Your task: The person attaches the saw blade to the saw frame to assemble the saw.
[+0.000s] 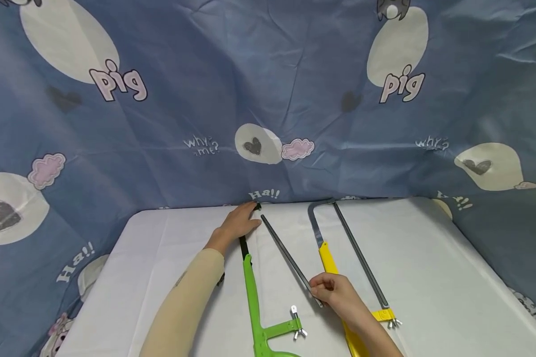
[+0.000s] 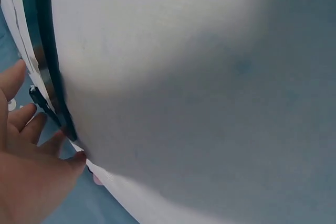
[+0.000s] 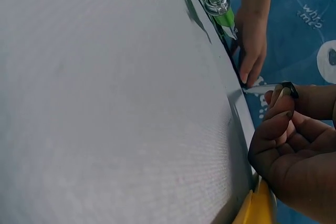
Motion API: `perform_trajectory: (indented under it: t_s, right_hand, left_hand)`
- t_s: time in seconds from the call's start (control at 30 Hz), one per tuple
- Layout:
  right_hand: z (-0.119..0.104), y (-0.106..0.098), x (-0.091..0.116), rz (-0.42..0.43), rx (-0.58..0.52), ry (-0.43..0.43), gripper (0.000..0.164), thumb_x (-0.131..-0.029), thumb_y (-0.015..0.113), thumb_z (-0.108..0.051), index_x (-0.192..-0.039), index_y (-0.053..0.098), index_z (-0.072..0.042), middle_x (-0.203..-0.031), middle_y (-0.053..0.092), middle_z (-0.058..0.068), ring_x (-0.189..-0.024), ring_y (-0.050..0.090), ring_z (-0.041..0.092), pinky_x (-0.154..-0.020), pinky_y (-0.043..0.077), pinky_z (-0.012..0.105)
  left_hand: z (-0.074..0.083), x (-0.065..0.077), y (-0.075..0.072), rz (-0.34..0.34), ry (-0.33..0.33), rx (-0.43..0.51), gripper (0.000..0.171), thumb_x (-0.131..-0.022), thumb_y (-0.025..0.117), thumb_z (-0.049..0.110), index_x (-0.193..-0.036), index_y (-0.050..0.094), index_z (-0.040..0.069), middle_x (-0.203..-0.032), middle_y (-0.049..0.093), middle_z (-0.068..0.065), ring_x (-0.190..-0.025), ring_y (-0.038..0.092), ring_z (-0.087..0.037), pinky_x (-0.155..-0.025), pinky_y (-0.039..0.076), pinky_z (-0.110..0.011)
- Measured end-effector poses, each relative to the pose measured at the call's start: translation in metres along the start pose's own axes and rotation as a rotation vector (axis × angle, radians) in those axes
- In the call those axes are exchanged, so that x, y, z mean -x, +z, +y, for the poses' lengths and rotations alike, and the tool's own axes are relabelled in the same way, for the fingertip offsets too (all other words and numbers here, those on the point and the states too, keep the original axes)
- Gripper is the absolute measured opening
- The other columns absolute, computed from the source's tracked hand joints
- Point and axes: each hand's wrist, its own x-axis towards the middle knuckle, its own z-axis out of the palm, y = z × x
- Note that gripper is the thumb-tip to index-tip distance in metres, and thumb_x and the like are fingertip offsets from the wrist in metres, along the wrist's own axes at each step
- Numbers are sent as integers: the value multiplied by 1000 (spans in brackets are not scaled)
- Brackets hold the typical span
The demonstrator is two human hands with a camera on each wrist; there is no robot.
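Green saw (image 1: 252, 290): lower centre of the frame, lying lengthwise with no blade across its mouth; probably the heavier piece and rigid, steadiest by the handle or the dark bar (image 1: 243, 246).
Wing nut (image 1: 300, 333): bottom centre, on the side arm of the green saw; small and metal, likely best turned between thumb and fingertip.
Right hand (image 1: 339, 295): lower right of centre, with thumb and fingers clamped together on the near end of the loose blade (image 1: 290, 259).
Loose blade: centre of the frame, slanting from upper left to lower right, between the green saw and the yellow saw (image 1: 328, 258).
Feel: probably light, stiff along its length, springy across the flat, perhaps apt to snap under a hard twist.
Best hold: by the ends, across the flat sides, away from any teeth; teeth too small to make out.
Yellow saw: right of centre, with a fitted blade (image 1: 361, 255) along its right side; partly hidden by the right hand.
Left hand (image 1: 236, 223): just above centre, with fingers curled over the far end of the green saw, near the loose blade's tip.
Surface (image 1: 451, 277): white, flat, faintly creased at left.
Cloth (image 1: 268, 99): blue, printed, hung behind across the upper frame.
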Motion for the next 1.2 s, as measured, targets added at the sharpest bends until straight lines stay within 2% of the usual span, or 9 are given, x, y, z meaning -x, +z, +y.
perform_trajectory:
  t_s: [0.2,0.4,0.6,1.2]
  right_hand:
    - [0,-2,0,-6,-16,-8,22,-90,68,-10,-105,67,6,-80,66,7,-67,53,13,-57,47,23]
    - [0,-2,0,-17,-23,-15,22,-91,68,-10,-106,67,5,-83,67,8,-69,54,13,-58,47,23]
    - [2,-3,-1,-18,-18,-9,22,-91,68,-10,-107,68,5,-83,68,9,-70,54,13,-58,46,22]
    - [2,-4,-1,-25,-18,-4,22,-91,68,-10,-107,67,5,-83,68,8,-70,54,13,-58,46,22]
  left_hand:
    - [-1,-12,2,35,-17,71,58,-99,59,23,-152,40,7,-156,41,-16,-146,37,-37,-119,31,-51]
    - [-2,-17,-1,77,-46,80,53,-99,60,21,-149,46,12,-152,48,-15,-140,45,-37,-114,38,-54]
    - [-3,-24,3,106,-63,77,49,-99,59,20,-147,50,16,-150,51,-12,-139,47,-36,-113,39,-53]
    - [2,-31,9,200,-50,69,36,-97,59,7,-132,64,15,-135,62,-12,-128,56,-33,-104,47,-49]
